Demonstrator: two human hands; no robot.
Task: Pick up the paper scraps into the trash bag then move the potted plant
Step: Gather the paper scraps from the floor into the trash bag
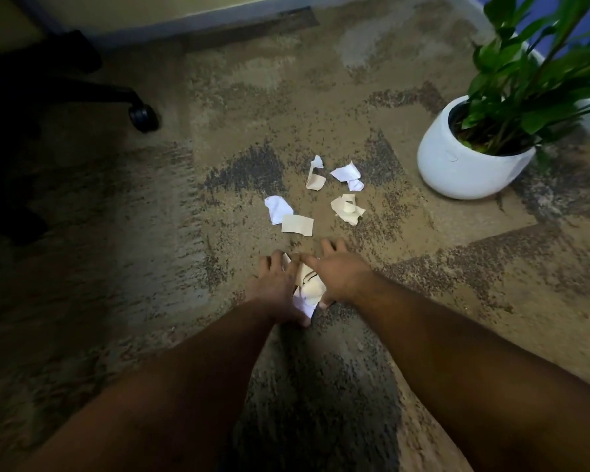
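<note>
Several torn paper scraps lie on the carpet: a white one (pixel 277 207), a cream rectangle (pixel 297 224), a curled cream piece (pixel 315 178), white bits (pixel 347 173) and a crumpled cream piece (pixel 347 208). Nearer to me, my left hand (pixel 276 284) and my right hand (pixel 341 272) press together around a bunch of paper scraps (pixel 305 289), which shows between the palms. The potted plant (pixel 470 161), green leaves in a round white pot, stands at the right, beyond the scraps. No trash bag is in view.
A black office chair base with a caster (pixel 143 117) stands at the left. A pale wall with its baseboard (pixel 184 22) runs along the back. Mottled brown carpet (pixel 116 267) covers the floor.
</note>
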